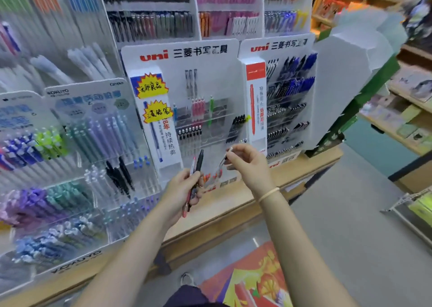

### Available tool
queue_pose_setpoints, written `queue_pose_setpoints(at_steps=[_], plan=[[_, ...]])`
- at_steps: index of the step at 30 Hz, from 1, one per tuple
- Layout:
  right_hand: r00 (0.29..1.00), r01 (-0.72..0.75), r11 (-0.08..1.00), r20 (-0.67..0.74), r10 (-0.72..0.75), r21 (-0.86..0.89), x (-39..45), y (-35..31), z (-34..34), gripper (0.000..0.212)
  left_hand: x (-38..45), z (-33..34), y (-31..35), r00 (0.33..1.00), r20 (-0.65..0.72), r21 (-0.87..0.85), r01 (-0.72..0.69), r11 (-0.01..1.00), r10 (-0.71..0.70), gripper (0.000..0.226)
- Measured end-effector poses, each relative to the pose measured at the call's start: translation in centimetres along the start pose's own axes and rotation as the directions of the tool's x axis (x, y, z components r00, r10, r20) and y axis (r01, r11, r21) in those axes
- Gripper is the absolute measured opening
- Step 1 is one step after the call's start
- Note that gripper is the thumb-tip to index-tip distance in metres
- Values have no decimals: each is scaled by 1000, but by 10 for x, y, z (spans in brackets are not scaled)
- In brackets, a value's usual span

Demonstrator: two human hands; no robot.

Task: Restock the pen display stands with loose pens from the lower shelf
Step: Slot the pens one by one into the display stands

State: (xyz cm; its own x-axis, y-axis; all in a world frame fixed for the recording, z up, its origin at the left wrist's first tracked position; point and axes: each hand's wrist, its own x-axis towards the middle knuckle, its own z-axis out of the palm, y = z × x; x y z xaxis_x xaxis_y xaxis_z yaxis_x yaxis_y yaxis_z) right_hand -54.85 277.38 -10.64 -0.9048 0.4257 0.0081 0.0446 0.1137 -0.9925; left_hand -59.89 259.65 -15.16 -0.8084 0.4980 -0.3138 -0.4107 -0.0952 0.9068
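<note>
Head view shows your left hand (184, 187) curled round two pens, a black pen (197, 166) and a red pen (189, 185), both held upright in front of the uni display stand (184, 101). Your right hand (247, 164) pinches a clear pen (225, 160) by its upper end, tilted, just beside the stand's lower rows. The stand sits on a wooden shelf (233, 204) and holds a few pink, green and black pens in its racks. A second uni stand (280, 101) to its right is filled with blue and black pens. A pale band (268, 194) circles your right wrist.
</note>
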Motion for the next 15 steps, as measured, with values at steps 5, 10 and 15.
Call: queue_pose_setpoints(at_steps=[5,10,15], plan=[[979,181,973,-71,-192,-142,72,-17,5,6,46,-3,18,998,-55,3,-16,1000,16,19],[947,304,941,-61,-315,-147,116,-21,7,11,78,-9,27,988,-154,-10,-20,1000,18,21],[942,331,917,139,-306,-223,153,-4,7,9,93,-2,23,966,-256,-129,-2,992,-31,23]])
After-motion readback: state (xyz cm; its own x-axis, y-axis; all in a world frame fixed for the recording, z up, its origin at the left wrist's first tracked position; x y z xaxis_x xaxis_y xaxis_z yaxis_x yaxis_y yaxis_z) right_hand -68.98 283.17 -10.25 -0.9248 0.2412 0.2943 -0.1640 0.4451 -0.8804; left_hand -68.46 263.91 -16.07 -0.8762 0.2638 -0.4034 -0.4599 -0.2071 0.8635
